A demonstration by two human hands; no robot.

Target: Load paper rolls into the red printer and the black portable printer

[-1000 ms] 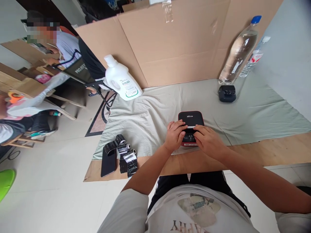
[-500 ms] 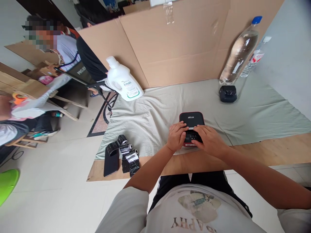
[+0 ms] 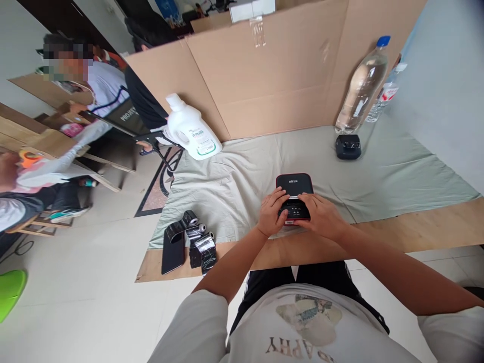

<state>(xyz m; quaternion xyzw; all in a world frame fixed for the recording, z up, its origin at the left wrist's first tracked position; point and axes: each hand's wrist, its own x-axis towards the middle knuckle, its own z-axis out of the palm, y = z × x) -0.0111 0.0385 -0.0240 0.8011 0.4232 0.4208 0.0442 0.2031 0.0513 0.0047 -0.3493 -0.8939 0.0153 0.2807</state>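
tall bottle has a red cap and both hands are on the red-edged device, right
The cap on the tall bottle is blue, not red, as the head view shows; the left hand and right hand are on the red-edged device.

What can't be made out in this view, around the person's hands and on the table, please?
In the head view:
- Parts of the black device's side edges: covered by the left hand and right hand.
- The markings on its panel: too small to read.
- The phone's far end: partly hidden by black film.
- The green object's full shape: cut off by the left edge.
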